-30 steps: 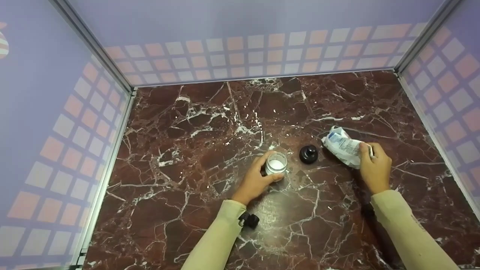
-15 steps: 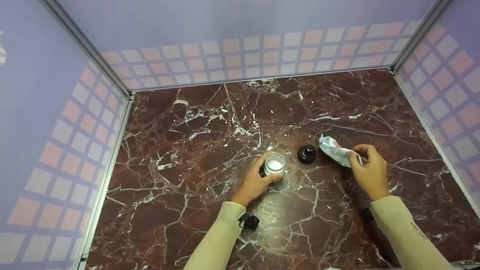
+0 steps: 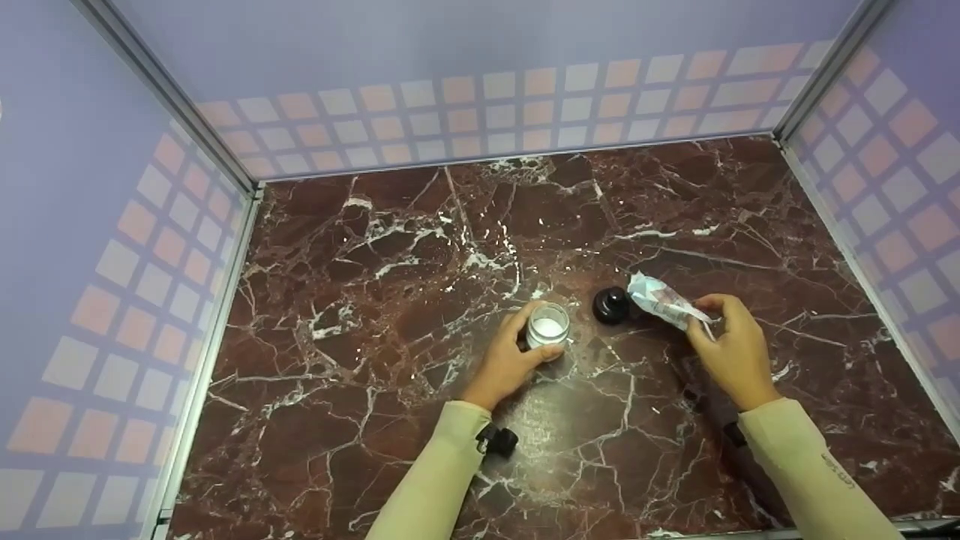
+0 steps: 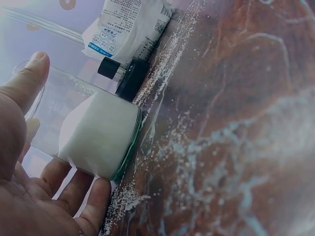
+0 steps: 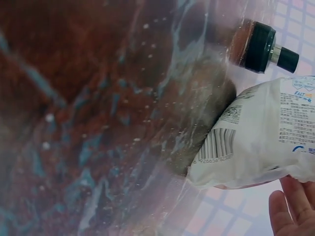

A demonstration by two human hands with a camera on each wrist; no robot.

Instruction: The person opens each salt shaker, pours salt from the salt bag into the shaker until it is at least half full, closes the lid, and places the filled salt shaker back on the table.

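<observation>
In the head view my left hand (image 3: 504, 364) grips an open glass jar (image 3: 561, 341) standing on the marbled surface. White grains fill roughly the lower part of the jar (image 4: 101, 135), as the left wrist view shows. My right hand (image 3: 736, 352) pinches the end of a white printed salt bag (image 3: 660, 302). The bag's (image 5: 261, 130) lower end rests on the surface, tilted, and its label and barcode face the right wrist camera. Between jar and bag sits a black lid with a knob (image 3: 611, 305). The bag's mouth cannot be made out.
White grains (image 4: 125, 199) lie scattered on the surface around the jar and farther back. The dark red marbled tabletop (image 3: 360, 450) is bounded by a back panel (image 3: 495, 45), a left panel (image 3: 67, 225) and a right panel (image 3: 900, 142).
My right hand has moved a little left with the salt bag, and the bag's far end has come up beside the black lid. My left hand keeps its hold on the jar.
</observation>
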